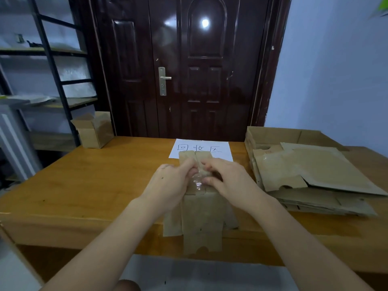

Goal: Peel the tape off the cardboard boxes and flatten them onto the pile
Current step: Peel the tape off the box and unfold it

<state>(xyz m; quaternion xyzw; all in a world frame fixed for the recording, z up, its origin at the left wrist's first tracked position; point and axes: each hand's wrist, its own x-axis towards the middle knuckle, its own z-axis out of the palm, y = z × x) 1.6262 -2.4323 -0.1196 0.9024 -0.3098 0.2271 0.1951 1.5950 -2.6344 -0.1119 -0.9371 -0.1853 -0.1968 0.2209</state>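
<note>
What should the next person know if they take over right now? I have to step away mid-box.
Left hand: grips the box in the middle of the table and pinches the clear tape.
Right hand: grips the same box from the other side, fingers at the tape.
The box lies partly flattened, its near flaps hanging over the table edge; tape partly lifted.
Done: a pile of flattened cardboard at the right.
Left: finish peeling, flatten this box onto the pile, then do the small open box at the far left corner.
</note>
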